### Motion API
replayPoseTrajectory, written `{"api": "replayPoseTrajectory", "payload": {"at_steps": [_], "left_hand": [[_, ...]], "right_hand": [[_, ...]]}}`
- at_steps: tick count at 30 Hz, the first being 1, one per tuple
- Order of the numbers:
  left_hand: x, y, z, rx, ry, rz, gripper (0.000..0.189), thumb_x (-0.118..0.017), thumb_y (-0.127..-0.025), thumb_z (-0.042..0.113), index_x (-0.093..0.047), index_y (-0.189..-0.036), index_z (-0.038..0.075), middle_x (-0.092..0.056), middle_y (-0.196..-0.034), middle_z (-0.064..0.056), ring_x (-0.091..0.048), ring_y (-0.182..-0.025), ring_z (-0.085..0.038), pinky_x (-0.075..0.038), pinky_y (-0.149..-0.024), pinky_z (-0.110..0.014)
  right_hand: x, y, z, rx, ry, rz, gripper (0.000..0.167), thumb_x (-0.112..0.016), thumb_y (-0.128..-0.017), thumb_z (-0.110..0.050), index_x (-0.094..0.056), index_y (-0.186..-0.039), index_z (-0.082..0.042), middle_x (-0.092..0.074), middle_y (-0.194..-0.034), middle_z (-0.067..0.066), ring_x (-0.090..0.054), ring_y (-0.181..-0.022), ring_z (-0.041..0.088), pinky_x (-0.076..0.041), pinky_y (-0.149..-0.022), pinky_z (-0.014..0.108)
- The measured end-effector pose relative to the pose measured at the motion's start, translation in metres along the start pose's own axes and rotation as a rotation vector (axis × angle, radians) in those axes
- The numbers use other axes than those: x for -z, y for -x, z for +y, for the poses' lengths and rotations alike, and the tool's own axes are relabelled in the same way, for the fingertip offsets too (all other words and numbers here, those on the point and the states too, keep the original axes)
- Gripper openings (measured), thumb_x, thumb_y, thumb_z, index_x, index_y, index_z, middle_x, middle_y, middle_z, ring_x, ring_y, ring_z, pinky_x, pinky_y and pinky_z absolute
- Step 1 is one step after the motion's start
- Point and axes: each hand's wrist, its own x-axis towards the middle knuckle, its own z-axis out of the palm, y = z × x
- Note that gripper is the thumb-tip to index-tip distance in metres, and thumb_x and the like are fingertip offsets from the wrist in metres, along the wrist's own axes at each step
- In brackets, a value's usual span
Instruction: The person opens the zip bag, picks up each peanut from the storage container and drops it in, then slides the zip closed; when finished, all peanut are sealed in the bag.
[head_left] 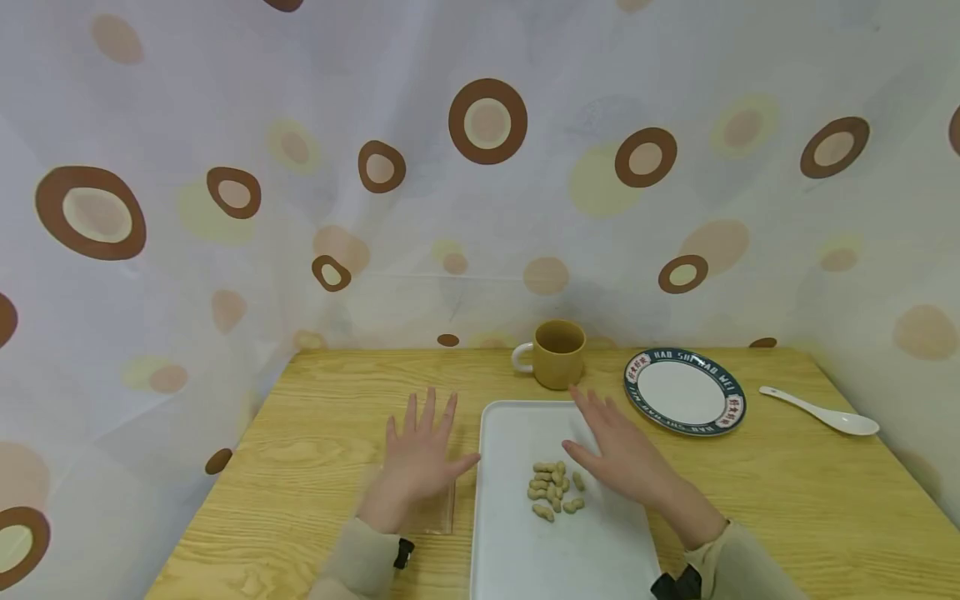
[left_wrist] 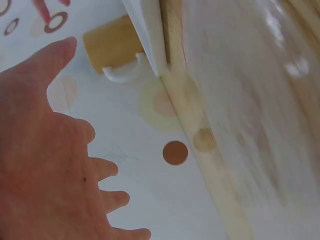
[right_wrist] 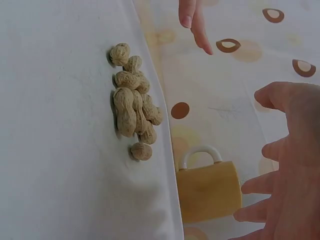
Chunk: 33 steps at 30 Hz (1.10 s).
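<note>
Reaching forward from pale sleeves (head_left: 356, 554) and black wristbands (head_left: 403, 552), with both hands released and fingers spread. Holding the left hand (head_left: 420, 462) raised over a clear plastic sheet (left_wrist: 250, 100), with thumb pointing to the left edge of a white tray (head_left: 517, 550). Holding the right hand (head_left: 618, 454) above the tray's right side, with thumb towards a small pile of peanuts (head_left: 556, 479). Lying around the middle of the tray's visible part, well inside both long edges. Running out of view at the tray's near end. Leaving a broad stretch of wooden tabletop (head_left: 300, 467) on the left, and another on the right. Standing just beyond the tray's far edge, in the way there: a yellow mug (head_left: 558, 367), with white handle leftward. Lying right of the mug: a dark-rimmed plate (head_left: 678, 392), then a white spoon (head_left: 847, 421) near the table's right edge. Hanging behind everything: a spotted sheet (head_left: 420, 250).
</note>
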Motion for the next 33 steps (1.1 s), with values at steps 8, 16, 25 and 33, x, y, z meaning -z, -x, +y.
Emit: {"api": "replayPoseTrajectory", "payload": {"at_steps": [8,16,25,33], "left_hand": [[0.002,0.008,-0.02,-0.015,0.002,-0.02,0.098,-0.056,-0.087,0.069,-0.012,-0.16,0.02,-0.002,-0.167,-0.016,0.0,-0.152,-0.043,-0.01,-0.113,-0.073],[0.017,0.018,-0.033,-0.067,-0.031,-0.057,0.112,-0.067,-0.078,0.07,-0.015,-0.16,0.015,-0.004,-0.166,-0.02,-0.006,-0.151,-0.045,-0.017,-0.11,-0.074],[0.018,0.026,-0.038,-0.111,0.042,-0.143,0.127,-0.081,-0.065,0.066,-0.014,-0.159,0.013,-0.015,-0.164,-0.022,-0.016,-0.148,-0.048,-0.022,-0.11,-0.073],[0.009,0.033,-0.044,-0.112,0.079,-0.195,0.134,-0.085,-0.06,0.064,-0.011,-0.16,0.014,-0.017,-0.164,-0.02,-0.02,-0.147,-0.048,-0.021,-0.111,-0.072]], "right_hand": [[-0.004,-0.002,-0.009,0.028,0.006,-0.056,0.077,-0.051,-0.098,-0.054,-0.02,-0.159,-0.019,-0.024,-0.161,0.023,-0.02,-0.147,0.05,-0.025,-0.111,0.07],[-0.008,-0.008,-0.018,0.093,-0.316,-0.15,0.076,-0.051,-0.1,-0.048,-0.015,-0.16,-0.021,-0.014,-0.165,0.017,-0.012,-0.15,0.044,-0.016,-0.116,0.067],[-0.008,-0.01,-0.029,-0.002,-0.756,-0.242,0.068,-0.048,-0.104,-0.033,-0.014,-0.159,-0.012,-0.019,-0.163,0.022,-0.02,-0.149,0.043,-0.024,-0.116,0.061],[-0.016,-0.014,-0.039,-0.1,-1.032,-0.361,0.064,-0.042,-0.105,-0.033,-0.014,-0.159,-0.013,-0.024,-0.16,0.025,-0.029,-0.146,0.043,-0.027,-0.117,0.058]]}}
